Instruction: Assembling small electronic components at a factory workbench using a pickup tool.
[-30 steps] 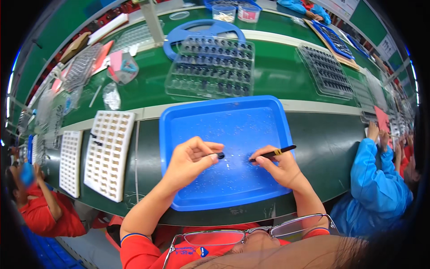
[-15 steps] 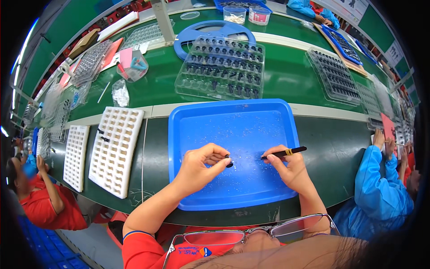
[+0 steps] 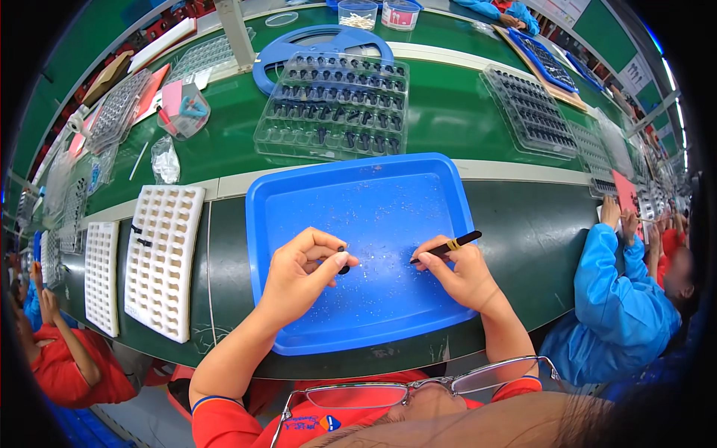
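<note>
Over a blue tray (image 3: 358, 328) scattered with tiny pale specks, my left hand (image 3: 297, 275) pinches a small black part (image 3: 343, 269) between thumb and fingertips. Most of that part is hidden by the fingers, so its exact kind does not show. To its right, my right hand (image 3: 464, 275) grips a slim black pen-like tool (image 3: 464, 240) with gold bands. The tool's thin tip points left toward the black part, a short gap away from it. Neither hand touches the tray floor visibly.
Behind the tray stands a clear blister tray (image 3: 336, 101) of small black parts, overlapping a blue reel (image 3: 272, 56). White foam trays (image 3: 164, 261) (image 3: 101, 276) lie left, one holding two black pieces. Another filled blister tray (image 3: 532, 112) is at right. Co-workers (image 3: 624, 287) sit on both sides.
The whole view has shifted, so the scene sits further left in the picture. Both hands keep their grips and stay over the tray, with only slight finger movement.
</note>
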